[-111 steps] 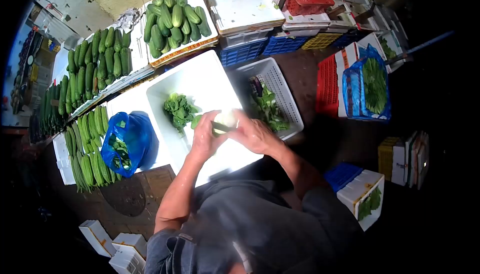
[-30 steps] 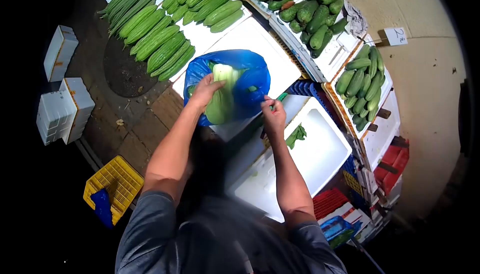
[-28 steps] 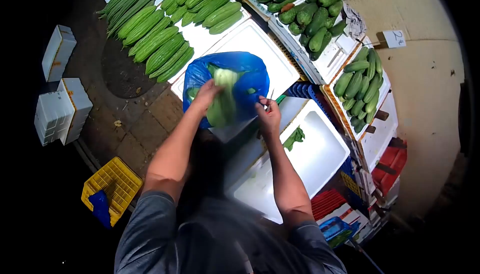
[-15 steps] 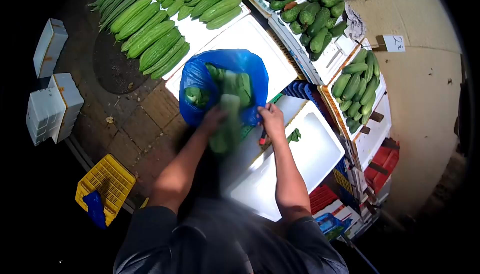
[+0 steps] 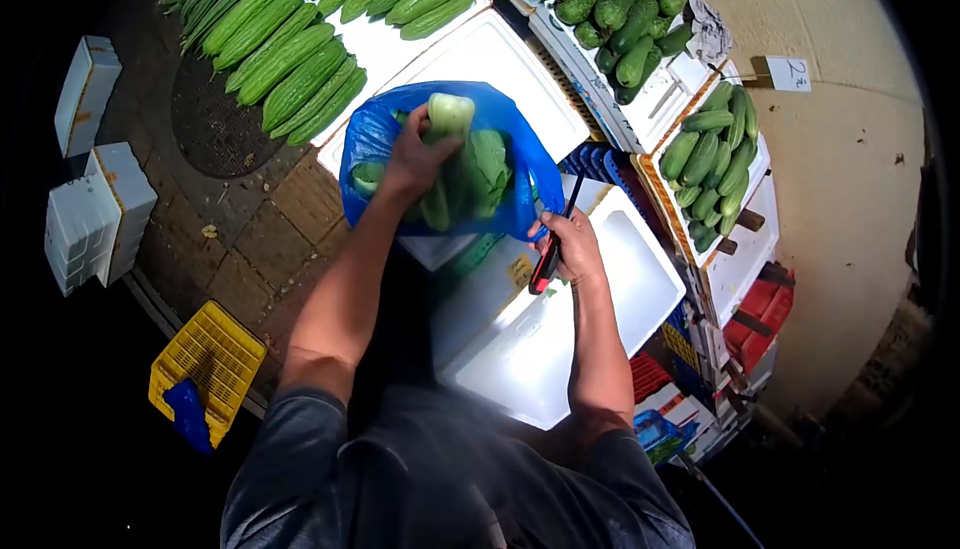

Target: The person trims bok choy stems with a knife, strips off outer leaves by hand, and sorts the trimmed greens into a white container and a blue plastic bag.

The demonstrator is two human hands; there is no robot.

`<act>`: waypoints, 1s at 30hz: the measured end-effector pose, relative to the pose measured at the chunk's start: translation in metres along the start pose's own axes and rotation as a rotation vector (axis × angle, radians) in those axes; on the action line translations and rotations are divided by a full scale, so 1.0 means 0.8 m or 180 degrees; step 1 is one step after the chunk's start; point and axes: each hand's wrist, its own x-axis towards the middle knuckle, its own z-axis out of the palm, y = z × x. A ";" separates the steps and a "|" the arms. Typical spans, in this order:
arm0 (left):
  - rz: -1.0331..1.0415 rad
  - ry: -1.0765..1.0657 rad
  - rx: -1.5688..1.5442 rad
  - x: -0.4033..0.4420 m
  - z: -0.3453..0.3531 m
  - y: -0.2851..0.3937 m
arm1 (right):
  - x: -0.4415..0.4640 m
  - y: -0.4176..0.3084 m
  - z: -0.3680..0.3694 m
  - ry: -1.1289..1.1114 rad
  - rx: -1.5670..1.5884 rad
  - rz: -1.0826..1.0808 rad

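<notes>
My left hand is closed around a head of bok choy, its pale stem end pointing up, over the mouth of a blue plastic bag. More leafy greens lie inside the bag. With finger and thumb, my right hand pinches the bag's right rim. The same hand also holds a slim knife with a red and black handle, its dark tip pointing up and away.
Bitter gourds lie on white foam boards ahead. Cucumbers fill a box at right, near a price card. An open white foam box stands below my right hand; a yellow crate is at left.
My left hand has moved up with the bok choy, from below the bag to over its mouth. My right hand has shifted slightly right, and the knife now points upward.
</notes>
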 end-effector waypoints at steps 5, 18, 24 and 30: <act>-0.0032 0.0346 0.0799 -0.034 0.054 -0.065 | -0.001 -0.001 -0.007 0.0033 -0.0064 -0.0204; -0.0693 0.0292 0.1929 -0.063 0.010 -0.188 | -0.002 0.001 -0.026 -0.0005 -0.0157 -0.0166; -0.0849 -0.0319 0.1713 -0.023 0.020 -0.211 | -0.002 -0.003 -0.029 0.0074 -0.0009 -0.0143; -0.1022 -0.0470 0.0848 -0.015 0.018 -0.194 | 0.003 -0.009 -0.030 0.0185 -0.0006 -0.0275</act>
